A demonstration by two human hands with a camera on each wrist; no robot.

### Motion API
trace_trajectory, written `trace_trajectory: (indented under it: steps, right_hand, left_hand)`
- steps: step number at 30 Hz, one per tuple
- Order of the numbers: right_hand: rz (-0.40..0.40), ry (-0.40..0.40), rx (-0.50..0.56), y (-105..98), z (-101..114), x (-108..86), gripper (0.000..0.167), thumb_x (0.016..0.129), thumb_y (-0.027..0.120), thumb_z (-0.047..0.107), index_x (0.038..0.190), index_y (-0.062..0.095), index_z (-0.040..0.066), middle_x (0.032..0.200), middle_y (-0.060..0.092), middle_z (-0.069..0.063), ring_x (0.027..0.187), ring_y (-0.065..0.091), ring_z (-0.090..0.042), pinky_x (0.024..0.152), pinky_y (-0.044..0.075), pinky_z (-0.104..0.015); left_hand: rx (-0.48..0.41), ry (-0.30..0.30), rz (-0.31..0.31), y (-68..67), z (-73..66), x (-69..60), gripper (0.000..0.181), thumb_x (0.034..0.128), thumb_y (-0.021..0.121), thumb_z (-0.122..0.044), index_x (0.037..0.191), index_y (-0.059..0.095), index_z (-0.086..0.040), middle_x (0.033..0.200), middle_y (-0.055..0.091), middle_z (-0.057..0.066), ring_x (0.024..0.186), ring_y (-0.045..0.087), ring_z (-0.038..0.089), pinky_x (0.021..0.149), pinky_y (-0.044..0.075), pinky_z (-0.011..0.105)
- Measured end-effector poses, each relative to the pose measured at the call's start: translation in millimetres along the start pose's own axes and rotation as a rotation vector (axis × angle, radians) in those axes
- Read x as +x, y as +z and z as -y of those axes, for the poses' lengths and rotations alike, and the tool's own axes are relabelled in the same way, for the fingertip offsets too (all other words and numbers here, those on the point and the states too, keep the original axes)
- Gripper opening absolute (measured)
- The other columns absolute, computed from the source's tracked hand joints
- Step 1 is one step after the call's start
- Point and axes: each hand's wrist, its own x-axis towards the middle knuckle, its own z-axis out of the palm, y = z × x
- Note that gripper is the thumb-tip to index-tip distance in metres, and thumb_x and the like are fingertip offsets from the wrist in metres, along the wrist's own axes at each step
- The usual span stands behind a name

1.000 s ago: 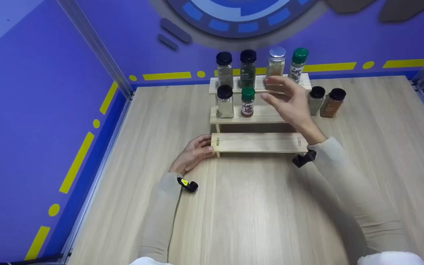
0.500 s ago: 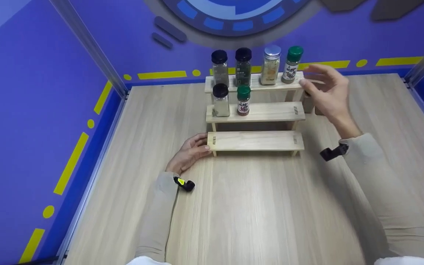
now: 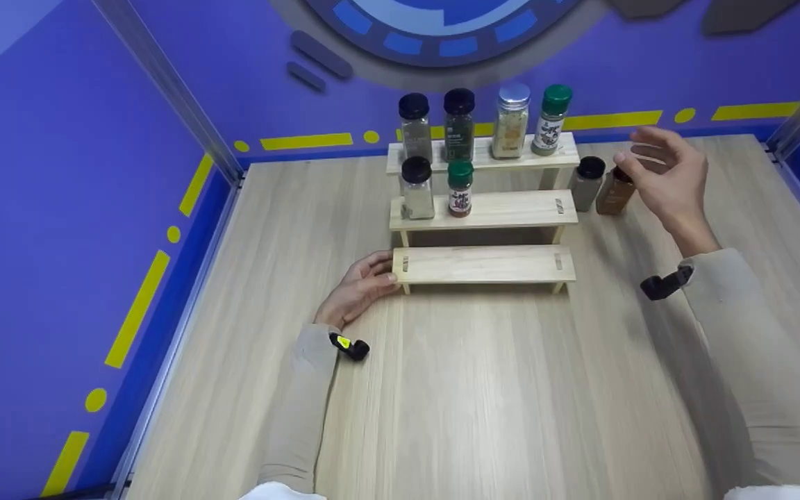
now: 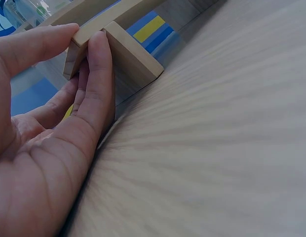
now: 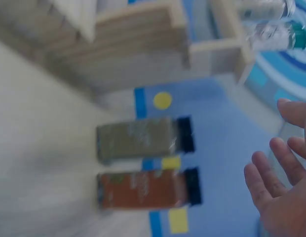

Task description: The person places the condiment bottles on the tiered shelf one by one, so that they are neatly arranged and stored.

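At the left end of the lowest shelf of a three-step wooden spice rack, my left hand holds the board's edge. In the left wrist view its fingertips sit on two sides of the wooden end. My right hand, fingers loosely bent and holding nothing, hovers beside a black-capped jar of reddish-brown spice, partly covering its cap. A gap separates that hand from the jar in the right wrist view. Left of it stands a black-capped jar of greyish spice. Both jars stand upright on the table, right of the rack.
On the top shelf are several jars, among them a silver-capped jar and a green-capped one. The middle shelf bears a black-capped jar and a small green-capped jar. Blue panels border the wooden table.
My right hand has moved right, from in front of the top shelf, past the rack's right end to the reddish-brown jar. My left hand has stayed on the rack.
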Motion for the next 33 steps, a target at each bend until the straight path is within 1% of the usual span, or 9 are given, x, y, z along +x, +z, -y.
trace_trajectory:
  steps: [5,8,10,15,17,20,23,29,33]
  right_hand:
    - [-0.008,0.09,-0.055,-8.6,-21.7,2.8,0.051,0.094,0.084,0.022,0.142,0.068,0.016,0.139,0.07,-0.004,0.122,0.067,-0.012,0.113,0.055,-0.031]
    - [-0.004,0.129,-0.079,-11.8,-34.8,4.7,0.055,0.094,0.084,0.026,0.145,0.066,0.016,0.14,0.069,-0.003,0.124,0.066,-0.014,0.113,0.055,-0.031]
    - [0.011,0.16,-0.093,-13.3,-43.0,5.2,0.059,0.094,0.084,0.029,0.148,0.064,0.018,0.144,0.067,-0.004,0.128,0.065,-0.016,0.113,0.055,-0.03]
    - [0.068,0.216,-0.121,-12.5,-63.6,4.4,0.069,0.094,0.083,0.031,0.155,0.056,0.014,0.155,0.059,-0.013,0.132,0.063,-0.02,0.109,0.055,-0.021]
    - [0.081,0.223,-0.121,-10.4,-71.5,3.5,0.069,0.094,0.083,0.028,0.155,0.055,0.012,0.155,0.058,-0.016,0.13,0.064,-0.019,0.103,0.056,-0.016]
    - [0.087,0.228,-0.097,-6.2,-79.8,1.7,0.067,0.094,0.083,0.022,0.154,0.056,0.01,0.151,0.06,-0.015,0.126,0.064,-0.016,0.095,0.056,-0.009]
    - [0.084,0.229,-0.063,-2.8,-86.8,1.3,0.064,0.093,0.084,0.019,0.152,0.06,0.011,0.145,0.064,-0.008,0.124,0.063,-0.014,0.092,0.055,-0.006]
    - [0.074,0.229,-0.033,0.3,-97.7,1.1,0.06,0.091,0.086,0.018,0.147,0.064,0.012,0.132,0.067,0.01,0.125,0.063,-0.012,0.097,0.054,-0.008]
    - [0.078,0.224,-0.029,1.8,-101.3,2.1,0.058,0.091,0.086,0.016,0.145,0.065,0.012,0.127,0.067,0.016,0.123,0.063,-0.011,0.098,0.054,-0.008]
  left_hand:
    - [-0.006,-0.005,-0.004,0.4,-0.6,0.5,0.065,0.0969,0.061,0.009,0.157,0.036,0.009,0.142,0.057,0.016,0.117,0.067,0.023,0.104,0.061,0.031]
    - [-0.004,-0.005,0.002,-0.4,-0.8,0.6,0.067,0.0964,0.062,0.009,0.158,0.036,0.009,0.143,0.056,0.017,0.117,0.067,0.023,0.105,0.061,0.032]
    - [-0.001,-0.003,0.005,-1.0,-0.7,0.5,0.067,0.0961,0.063,0.009,0.158,0.036,0.008,0.144,0.056,0.017,0.117,0.067,0.023,0.105,0.061,0.032]
    - [0.0,0.002,0.013,-1.2,0.0,-0.2,0.067,0.0961,0.062,0.008,0.157,0.036,0.009,0.143,0.056,0.017,0.117,0.066,0.023,0.104,0.061,0.032]
    - [-0.003,0.004,0.012,-1.0,0.5,-0.1,0.067,0.096,0.062,0.008,0.157,0.036,0.009,0.143,0.056,0.018,0.118,0.066,0.024,0.105,0.061,0.032]
    - [0.003,0.002,0.008,-1.3,1.1,0.7,0.067,0.096,0.063,0.008,0.157,0.036,0.009,0.144,0.056,0.019,0.119,0.066,0.024,0.106,0.061,0.033]
    - [0.002,-0.001,0.004,-2.0,1.0,1.0,0.067,0.0957,0.063,0.008,0.157,0.036,0.009,0.143,0.057,0.018,0.118,0.067,0.024,0.106,0.061,0.033]
    - [0.004,-0.002,0.005,-1.6,0.8,1.1,0.065,0.0964,0.061,0.007,0.157,0.037,0.009,0.138,0.058,0.013,0.116,0.066,0.022,0.103,0.062,0.03]
    - [0.014,-0.003,0.009,-2.1,-0.2,1.4,0.067,0.0963,0.062,0.007,0.158,0.035,0.009,0.139,0.058,0.013,0.117,0.066,0.021,0.103,0.061,0.03]
